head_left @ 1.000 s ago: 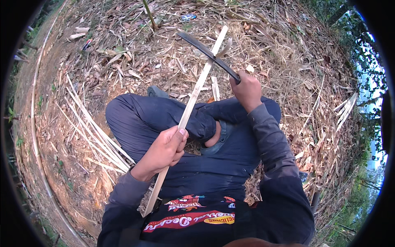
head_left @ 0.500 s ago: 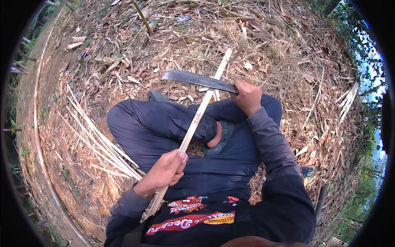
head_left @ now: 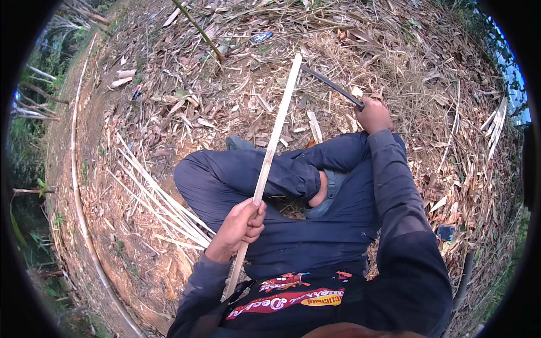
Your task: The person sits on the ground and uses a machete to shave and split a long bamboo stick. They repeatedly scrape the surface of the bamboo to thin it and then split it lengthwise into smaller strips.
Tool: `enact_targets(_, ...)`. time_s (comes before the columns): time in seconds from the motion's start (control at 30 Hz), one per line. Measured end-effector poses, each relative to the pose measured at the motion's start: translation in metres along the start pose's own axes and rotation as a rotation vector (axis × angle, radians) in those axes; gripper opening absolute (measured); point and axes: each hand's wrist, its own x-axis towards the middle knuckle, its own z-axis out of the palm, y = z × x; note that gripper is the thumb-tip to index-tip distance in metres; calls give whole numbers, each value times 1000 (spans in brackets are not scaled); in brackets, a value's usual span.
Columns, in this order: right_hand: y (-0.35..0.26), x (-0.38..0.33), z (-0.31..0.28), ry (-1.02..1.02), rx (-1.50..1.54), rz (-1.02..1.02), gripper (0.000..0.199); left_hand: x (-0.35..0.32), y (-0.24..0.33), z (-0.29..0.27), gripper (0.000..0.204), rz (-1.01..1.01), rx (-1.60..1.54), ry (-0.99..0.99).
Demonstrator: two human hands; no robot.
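Note:
My left hand [head_left: 242, 227] is closed around a long pale strip of split bamboo [head_left: 274, 139], near its lower end. The strip slants up and away over my crossed legs, its far end beyond my feet. In my right hand [head_left: 374, 115], out by my right knee, is a machete [head_left: 332, 86], turned so that its blade shows as a narrow dark line. The blade's tip is close to the far end of the strip; whether they touch I cannot tell. My right fingers wrap the handle and hide it.
Several thin pale strips [head_left: 160, 197] lie beside my left knee. Another small bundle of strips [head_left: 496, 127] is on the ground at the far right. A long pole [head_left: 79, 194] runs along the left. A thin stem [head_left: 200, 29] rises ahead, and shavings and dry leaves cover the ground.
The machete has moved off the middle of the strip to its far end, its blade turned edge-on. A curled shaving at that end is gone. The whole view has shifted slightly.

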Motion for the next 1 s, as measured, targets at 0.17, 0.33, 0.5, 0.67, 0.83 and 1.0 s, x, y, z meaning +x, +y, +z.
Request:
enact_targets(0.17, 10, -1, 4, -19, 1, -3, 25, 11, 9, -13, 29, 33, -29, -18)
enact_targets(0.33, 12, 8, 4, -76, -8, 53, 25, 12, 8, -9, 38, 92, -22, -15)
enact_targets(0.5, 10, 2, 5, -56, -21, 11, 26, 8, 2, -20, 40, 94, -33, 11)
enact_targets(0.67, 9, 2, 1, -97, -19, 15, 26, 10, 3, -28, 40, 124, -9, 19)
enact_targets(0.83, -24, -17, -25, 96, 162, -52, 24, 19, 1, -23, 34, 121, -106, 39)
enact_targets(1.0, -110, -82, -41, 301, 534, -483, 14, 27, 11, 15, 32, 112, 24, 5)
